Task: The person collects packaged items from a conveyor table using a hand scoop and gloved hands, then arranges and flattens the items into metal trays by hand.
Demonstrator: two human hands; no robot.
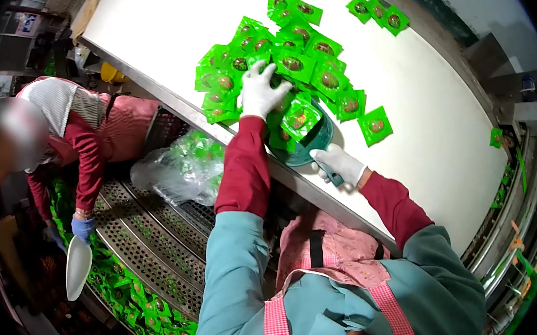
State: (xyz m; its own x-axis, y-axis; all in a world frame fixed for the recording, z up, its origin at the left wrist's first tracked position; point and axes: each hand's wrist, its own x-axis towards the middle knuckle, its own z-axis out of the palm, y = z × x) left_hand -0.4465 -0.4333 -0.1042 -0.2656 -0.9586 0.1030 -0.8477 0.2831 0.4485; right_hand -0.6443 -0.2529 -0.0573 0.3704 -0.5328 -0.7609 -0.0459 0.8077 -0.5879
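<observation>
My left hand (262, 90), in a white glove, rests with fingers spread on a pile of small green packets (293, 64). The packets carry a round brown picture. My right hand (338, 164), also gloved, is closed round the handle of a teal plastic scoop (322, 138) at the table's near edge. Several packets lie in the scoop, one of them on top at its rim. My left fingertips touch packets just to the left of the scoop; what is under the palm is hidden.
The white table (431, 177) has a metal edge. Loose packets lie at its far side. At the left, a co-worker holds a white scoop (79, 268) beside a perforated metal conveyor (153, 243) with many packets along it. A clear plastic bag (181, 169) of packets sits near the table.
</observation>
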